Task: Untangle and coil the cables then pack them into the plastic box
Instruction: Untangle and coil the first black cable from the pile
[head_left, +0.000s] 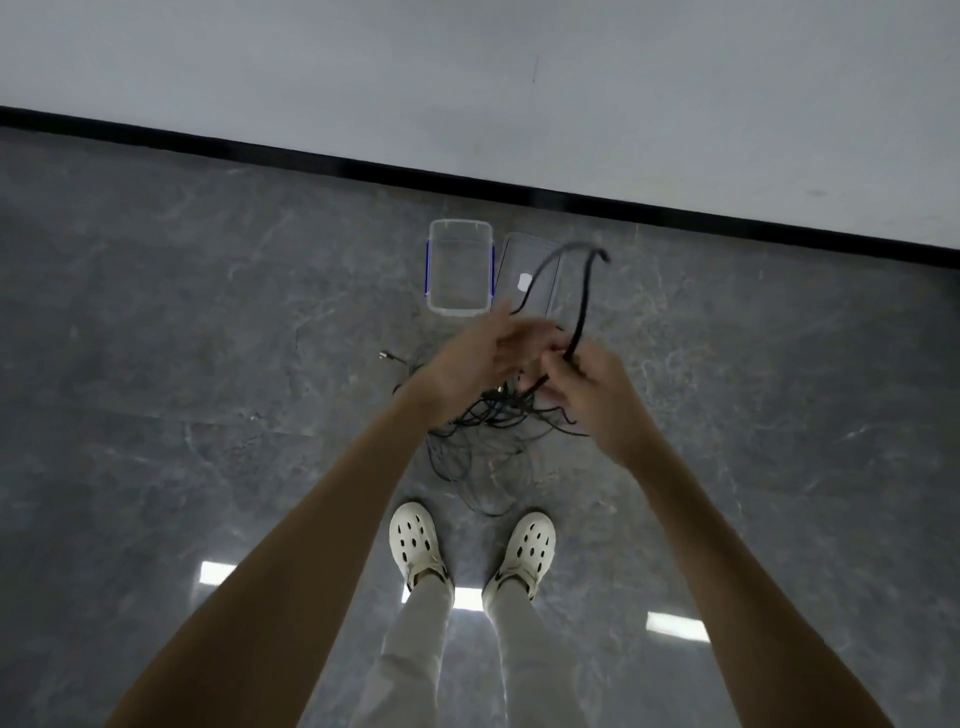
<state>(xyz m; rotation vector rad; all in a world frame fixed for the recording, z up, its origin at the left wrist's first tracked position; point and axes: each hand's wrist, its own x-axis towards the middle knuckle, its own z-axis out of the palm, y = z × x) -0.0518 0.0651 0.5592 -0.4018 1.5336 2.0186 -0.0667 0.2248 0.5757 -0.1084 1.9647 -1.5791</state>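
Observation:
A tangle of thin black cables (483, 441) hangs from my hands down to the grey floor in front of my feet. My right hand (597, 384) pinches a thicker black cable (582, 306) that loops upward, its end curling over at the top. My left hand (478, 358) is raised beside it, blurred by motion, fingers among the strands. The clear plastic box (460, 228) with blue side clips stands on the floor beyond my hands, nothing inside it. Its clear lid (524, 270) lies flat just to its right.
A white wall with a black skirting strip (519, 179) runs behind the box. My feet in white clogs (415, 540) stand just short of the cable pile. A loose cable plug (387, 356) lies on the floor to the left of the tangle.

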